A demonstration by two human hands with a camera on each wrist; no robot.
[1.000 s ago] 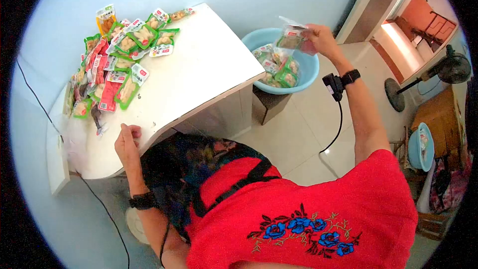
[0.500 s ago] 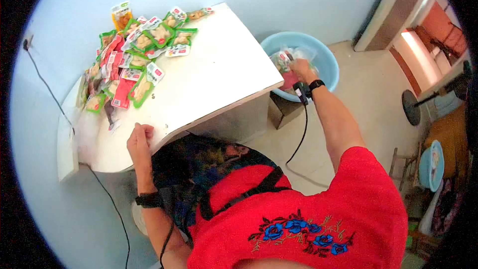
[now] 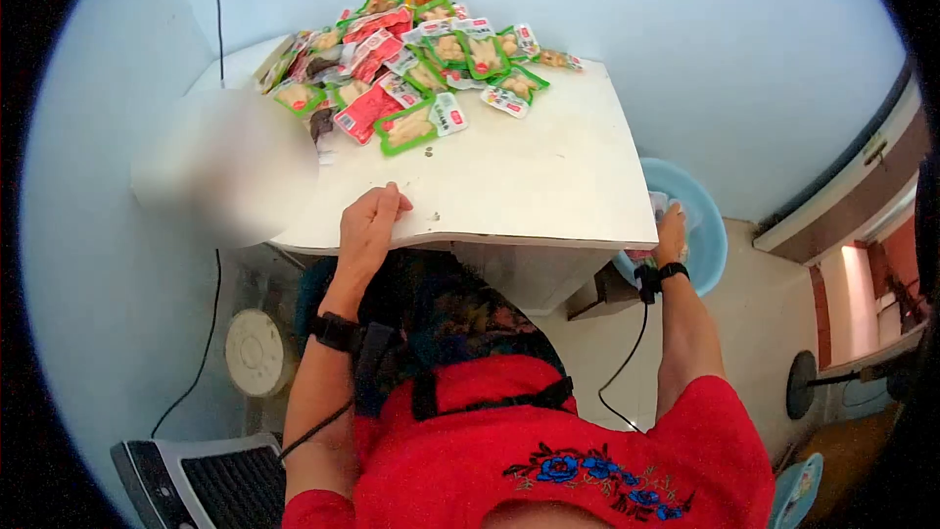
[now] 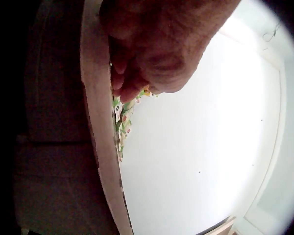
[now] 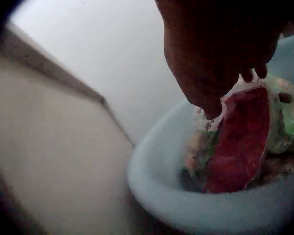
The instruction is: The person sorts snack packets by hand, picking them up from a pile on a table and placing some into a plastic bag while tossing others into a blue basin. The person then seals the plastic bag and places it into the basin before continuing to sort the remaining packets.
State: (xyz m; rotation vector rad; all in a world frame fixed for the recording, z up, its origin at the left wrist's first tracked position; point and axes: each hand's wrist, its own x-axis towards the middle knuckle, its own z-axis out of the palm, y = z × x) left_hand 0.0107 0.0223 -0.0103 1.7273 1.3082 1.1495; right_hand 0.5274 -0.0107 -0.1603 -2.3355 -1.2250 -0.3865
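The right hand (image 3: 672, 233) is down inside the light blue basin (image 3: 718, 253). In the right wrist view, thumb and fingers of that hand (image 5: 225, 54) pinch the pale top end of a red packet (image 5: 242, 137), which lies over green-edged packets (image 5: 289, 122) in the basin (image 5: 152, 171). The left hand (image 3: 369, 227) rests near the front edge of the white table (image 3: 529, 186), fingers loosely curled with nothing in them. Beyond it lies a heap of food packets, among them a red packet (image 3: 364, 115) and a green-edged one (image 3: 406, 129).
Under the basin stands a dark stool (image 3: 590, 299). A black cable (image 3: 627, 358) hangs from the right wrist. To the left are a round pale lid (image 3: 257, 353) and a black and grey device (image 3: 220, 480). A second blue basin (image 3: 798, 495) is at lower right.
The right hand has gone from above the basin down into it with the packet. The head view has turned, shifting the table rightward. The left hand keeps its place by the table edge.
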